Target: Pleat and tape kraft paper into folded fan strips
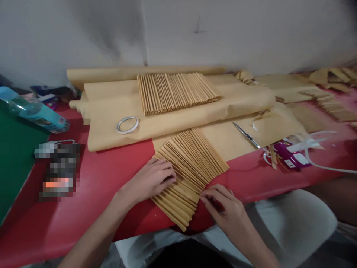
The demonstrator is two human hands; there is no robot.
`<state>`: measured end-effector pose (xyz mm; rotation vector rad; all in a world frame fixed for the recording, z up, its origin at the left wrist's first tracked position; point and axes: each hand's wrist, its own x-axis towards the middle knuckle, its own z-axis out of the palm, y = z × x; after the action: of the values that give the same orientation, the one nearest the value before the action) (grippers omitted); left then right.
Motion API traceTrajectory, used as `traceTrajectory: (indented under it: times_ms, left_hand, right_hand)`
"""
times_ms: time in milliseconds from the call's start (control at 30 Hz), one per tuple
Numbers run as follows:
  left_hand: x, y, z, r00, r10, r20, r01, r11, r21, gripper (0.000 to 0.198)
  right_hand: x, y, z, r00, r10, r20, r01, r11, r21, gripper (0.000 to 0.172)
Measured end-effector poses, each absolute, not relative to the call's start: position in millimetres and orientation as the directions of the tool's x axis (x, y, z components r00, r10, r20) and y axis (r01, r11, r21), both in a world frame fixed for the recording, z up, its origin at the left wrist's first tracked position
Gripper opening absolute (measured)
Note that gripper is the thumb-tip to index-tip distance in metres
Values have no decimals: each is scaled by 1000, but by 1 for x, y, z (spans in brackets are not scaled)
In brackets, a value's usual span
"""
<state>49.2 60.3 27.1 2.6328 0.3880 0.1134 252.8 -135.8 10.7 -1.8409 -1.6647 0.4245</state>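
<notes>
A fan-folded sheet of brown kraft paper point(192, 160) lies at the table's near edge, its pleats spread wider at the far side and bunched toward me. My left hand point(158, 176) rests over its left part, fingers bent together on the folds. With thumb and fingertips, my right hand point(223, 204) pinches the pleats' near right edge. Behind, a second pleated paper stack point(178, 93) sits on a large roll of brown paper point(111, 108). A roll of white tape point(127, 125) lies on that roll, left of the stack.
On the red table point(111, 167) stand a plastic bottle point(39, 111) and a blurred-out dark item point(61, 167) at left. To the right are a utility knife or pen point(246, 135), a purple power strip point(292, 154) with a white cable, and more pleated paper point(334, 106). White stools point(295, 219) stand below.
</notes>
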Motion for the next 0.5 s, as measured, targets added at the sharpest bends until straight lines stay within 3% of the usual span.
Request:
traceTrajectory:
  times_ms: [200,500]
  left_hand:
    - [50,57,30,950,312,-28,292,-849,439,15]
    - [51,58,31,958,286,11,246,-842,479,11]
  right_hand:
    - [249,-137,18,174,963,203,775,-7,-632,12]
    - [226,-102,13,36,968,249,903,75,-423,12]
